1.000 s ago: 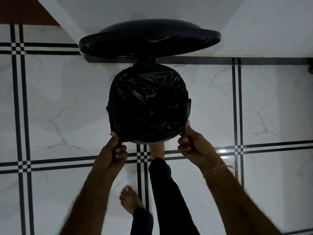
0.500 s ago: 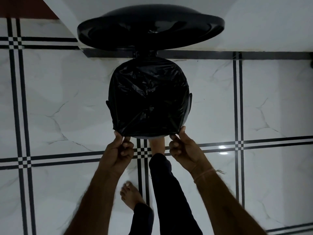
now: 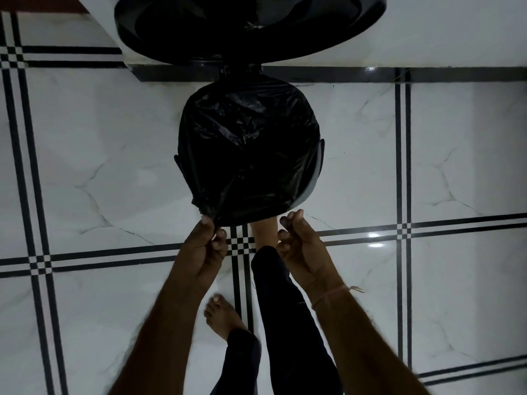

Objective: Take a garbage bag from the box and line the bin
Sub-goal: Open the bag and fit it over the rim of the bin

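While left hand (image 3: 204, 249) pinches garbage bag (image 3: 248, 155), bin (image 3: 317, 172) upright, mouth upward

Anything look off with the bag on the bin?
Yes. The bag sits unevenly on the bin. Its near-left edge is bunched into a tail where the left hand pinches it, while the bin's right rim shows bare and uncovered.

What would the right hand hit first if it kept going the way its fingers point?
The right hand points toward the near rim of the bin, draped with the garbage bag; it would likely meet that first. Depth is unclear from one view.
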`<state>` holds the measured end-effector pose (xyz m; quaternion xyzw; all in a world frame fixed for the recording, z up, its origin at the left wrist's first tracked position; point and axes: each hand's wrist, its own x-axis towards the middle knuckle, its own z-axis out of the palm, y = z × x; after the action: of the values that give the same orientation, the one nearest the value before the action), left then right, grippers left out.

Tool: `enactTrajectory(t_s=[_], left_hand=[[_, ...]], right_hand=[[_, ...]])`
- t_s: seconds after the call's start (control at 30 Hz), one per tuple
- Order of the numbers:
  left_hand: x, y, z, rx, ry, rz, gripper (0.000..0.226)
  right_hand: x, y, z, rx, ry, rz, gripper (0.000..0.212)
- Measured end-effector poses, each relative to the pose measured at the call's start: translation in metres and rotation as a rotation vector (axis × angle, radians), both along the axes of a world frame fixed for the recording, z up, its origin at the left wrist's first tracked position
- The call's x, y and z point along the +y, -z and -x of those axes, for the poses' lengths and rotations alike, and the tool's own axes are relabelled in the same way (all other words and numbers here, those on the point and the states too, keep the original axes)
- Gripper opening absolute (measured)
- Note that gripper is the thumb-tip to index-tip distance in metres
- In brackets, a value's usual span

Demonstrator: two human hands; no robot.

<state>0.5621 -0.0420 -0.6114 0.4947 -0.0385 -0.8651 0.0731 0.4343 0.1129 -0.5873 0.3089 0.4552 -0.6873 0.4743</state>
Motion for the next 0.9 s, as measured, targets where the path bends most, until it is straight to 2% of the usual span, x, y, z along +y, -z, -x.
enactTrajectory(t_s=[0.07, 0.13, 0.2, 0.27, 0.3, 0.4, 0.47, 0.5, 0.6, 0.63, 0.67, 0.7, 0.77, 0.8, 0.9], left_hand=[[0.003, 0.003, -0.002, 0.020, 0.012, 0.046, 0.076], [0.008, 0.001, -0.003, 0.019, 0.023, 0.045, 0.074], [0.013, 0.000, -0.004, -0.007, 0.024, 0.022, 0.055], [0.014, -0.007, -0.002, -0.045, 0.011, -0.005, 0.030], [0.014, -0.008, 0.000, -0.051, 0.009, -0.018, 0.027], [0.013, -0.015, 0.004, -0.072, 0.064, 0.000, 0.039], [0.014, -0.016, 0.006, -0.102, 0.105, 0.017, 0.046], [0.014, -0.016, 0.007, -0.107, 0.100, 0.015, 0.041], [0.010, -0.017, 0.007, -0.098, 0.078, -0.015, 0.023], [0.009, -0.015, 0.005, -0.085, 0.061, -0.030, 0.020], [0.008, -0.014, 0.003, -0.053, 0.034, -0.056, 0.012], [0.008, -0.009, 0.001, -0.028, 0.007, -0.074, 0.021], [0.007, -0.007, 0.000, 0.006, -0.014, -0.090, 0.055], [0.008, -0.007, 0.000, 0.005, -0.018, -0.082, 0.055], [0.013, -0.008, 0.008, -0.095, -0.046, -0.085, 0.015]], right_hand=[[-0.004, -0.001, -0.002, 0.046, -0.071, -0.070, 0.033], [-0.012, -0.004, -0.006, 0.120, -0.203, -0.176, 0.046], [-0.022, -0.010, -0.011, 0.166, -0.232, -0.259, 0.052], [-0.030, -0.012, -0.015, 0.157, -0.191, -0.332, 0.047], [-0.033, -0.013, -0.019, 0.126, -0.175, -0.333, 0.047], [-0.046, -0.024, -0.032, -0.041, -0.195, -0.210, 0.043], [-0.054, -0.027, -0.034, -0.100, -0.109, -0.118, 0.035], [-0.056, -0.023, -0.034, -0.092, -0.042, -0.090, 0.042], [-0.054, -0.008, -0.030, -0.078, 0.023, -0.037, 0.079], [-0.051, -0.004, -0.028, -0.108, 0.046, 0.002, 0.079], [-0.047, 0.000, -0.023, -0.147, 0.079, 0.033, 0.072], [-0.043, 0.002, -0.018, -0.189, 0.125, 0.063, 0.059], [-0.036, 0.003, -0.009, -0.232, 0.182, 0.090, 0.040], [-0.033, 0.002, -0.005, -0.225, 0.186, 0.077, 0.033], [-0.024, 0.002, -0.004, -0.188, 0.218, -0.003, 0.021]])
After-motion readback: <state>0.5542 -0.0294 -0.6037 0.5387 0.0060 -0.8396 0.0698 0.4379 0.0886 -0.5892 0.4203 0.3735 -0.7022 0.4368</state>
